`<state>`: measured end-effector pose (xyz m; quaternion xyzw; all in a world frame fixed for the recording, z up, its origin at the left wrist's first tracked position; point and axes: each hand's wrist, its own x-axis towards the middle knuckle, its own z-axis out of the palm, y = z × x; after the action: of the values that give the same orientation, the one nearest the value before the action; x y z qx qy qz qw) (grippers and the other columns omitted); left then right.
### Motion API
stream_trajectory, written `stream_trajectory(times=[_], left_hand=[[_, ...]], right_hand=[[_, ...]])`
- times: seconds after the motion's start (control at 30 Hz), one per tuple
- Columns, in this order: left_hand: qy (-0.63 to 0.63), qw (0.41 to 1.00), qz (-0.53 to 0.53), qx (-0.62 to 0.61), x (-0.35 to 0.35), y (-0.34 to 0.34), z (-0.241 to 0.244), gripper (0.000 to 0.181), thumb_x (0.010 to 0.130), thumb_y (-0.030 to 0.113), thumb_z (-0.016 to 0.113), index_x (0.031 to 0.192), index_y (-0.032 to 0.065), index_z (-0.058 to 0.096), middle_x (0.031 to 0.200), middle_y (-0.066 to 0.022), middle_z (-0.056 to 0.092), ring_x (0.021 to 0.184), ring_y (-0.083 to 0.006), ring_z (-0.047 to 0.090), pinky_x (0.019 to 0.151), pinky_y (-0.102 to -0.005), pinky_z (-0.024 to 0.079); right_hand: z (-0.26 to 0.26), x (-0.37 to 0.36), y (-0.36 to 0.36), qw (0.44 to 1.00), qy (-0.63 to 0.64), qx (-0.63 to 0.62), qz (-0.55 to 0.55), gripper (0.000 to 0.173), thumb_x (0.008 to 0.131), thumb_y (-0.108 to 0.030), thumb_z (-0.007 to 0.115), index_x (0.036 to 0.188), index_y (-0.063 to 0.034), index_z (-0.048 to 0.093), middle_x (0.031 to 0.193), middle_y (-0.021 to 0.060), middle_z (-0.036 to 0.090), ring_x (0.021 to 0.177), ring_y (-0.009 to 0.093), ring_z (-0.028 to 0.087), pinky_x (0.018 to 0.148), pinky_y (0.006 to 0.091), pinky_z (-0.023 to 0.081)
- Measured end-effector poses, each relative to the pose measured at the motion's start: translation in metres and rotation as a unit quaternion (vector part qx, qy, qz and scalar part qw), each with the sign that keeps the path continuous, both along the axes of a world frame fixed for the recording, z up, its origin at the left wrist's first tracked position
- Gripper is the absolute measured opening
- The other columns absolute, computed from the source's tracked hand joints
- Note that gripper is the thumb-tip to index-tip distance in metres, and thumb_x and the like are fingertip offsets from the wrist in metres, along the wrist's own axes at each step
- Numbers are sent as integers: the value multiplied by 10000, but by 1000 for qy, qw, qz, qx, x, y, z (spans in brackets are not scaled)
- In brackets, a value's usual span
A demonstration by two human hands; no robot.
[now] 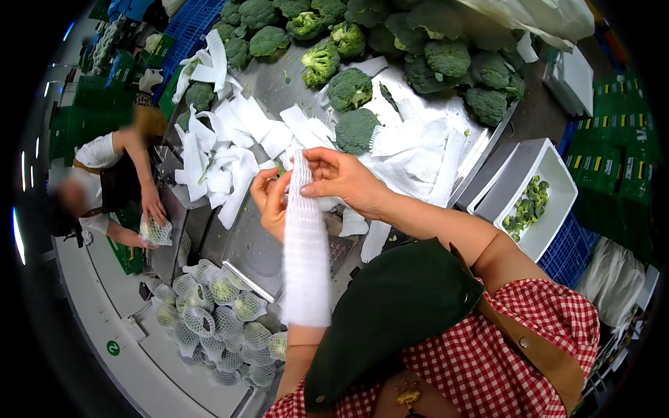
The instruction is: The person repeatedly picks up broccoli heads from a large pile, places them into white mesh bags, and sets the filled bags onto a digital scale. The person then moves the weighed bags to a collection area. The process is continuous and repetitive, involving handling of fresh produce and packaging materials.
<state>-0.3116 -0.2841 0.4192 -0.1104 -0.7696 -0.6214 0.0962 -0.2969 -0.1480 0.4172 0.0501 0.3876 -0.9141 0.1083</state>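
In front of my chest, a white foam net sleeve [306,251] hangs lengthwise, narrow at the top and wider below. My right hand [347,180] pinches its upper end between thumb and fingers. From the other side, my left hand [272,204] holds the same end with curled fingers; part of that hand is behind the sleeve. The sleeve's lower end covers some of my left forearm. Just beyond my hands, a bare broccoli head [357,130] sits among flattened white foam sleeves [410,138] on a metal worktable [256,91].
More broccoli heads [447,57] are piled at the far side. Broccoli in foam nets [225,318] fills the near left. A co-worker's hand [152,206] rests on a netted head [156,232]. To the right stand a white bin [559,183] with broccoli pieces and green crates [601,157].
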Motion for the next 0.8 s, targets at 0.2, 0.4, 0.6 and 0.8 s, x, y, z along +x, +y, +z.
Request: stream_trajectory(times=[0.2,0.4,0.6,0.8], left_hand=[[-253,887,-113,369,-32,-6,-26,234,972,173,541,1133,5,522,1050,-111,576,926,-165,619,801,-286,529],[-543,746,-343,175,-50,19,-29,399,923,134,598,1261,-59,508,1187,-92,612,1092,-186,584,982,-351,458],[-404,824,-304,254,-173,60,-52,302,900,227,632,1105,6,611,1109,-119,655,943,-266,650,837,-424,513],[-91,922,-195,-323,-228,124,-149,235,836,212,632,910,-10,660,799,-173,674,733,-302,671,690,-392,518]], right_hand=[[-23,4,41,998,-2,39,46,279,868,-106,663,1117,17,641,1044,66,663,959,132,610,856,277,469],[-54,-25,103,935,-67,-348,-8,224,920,-73,550,1134,-6,551,1049,82,653,981,161,626,862,306,496],[-89,-57,118,986,-140,90,20,302,871,-84,657,1136,-100,512,1037,36,590,954,119,570,776,247,471],[-188,-112,129,820,-369,403,-172,363,879,-256,578,1126,5,527,1119,212,615,1056,328,591,878,377,448]])
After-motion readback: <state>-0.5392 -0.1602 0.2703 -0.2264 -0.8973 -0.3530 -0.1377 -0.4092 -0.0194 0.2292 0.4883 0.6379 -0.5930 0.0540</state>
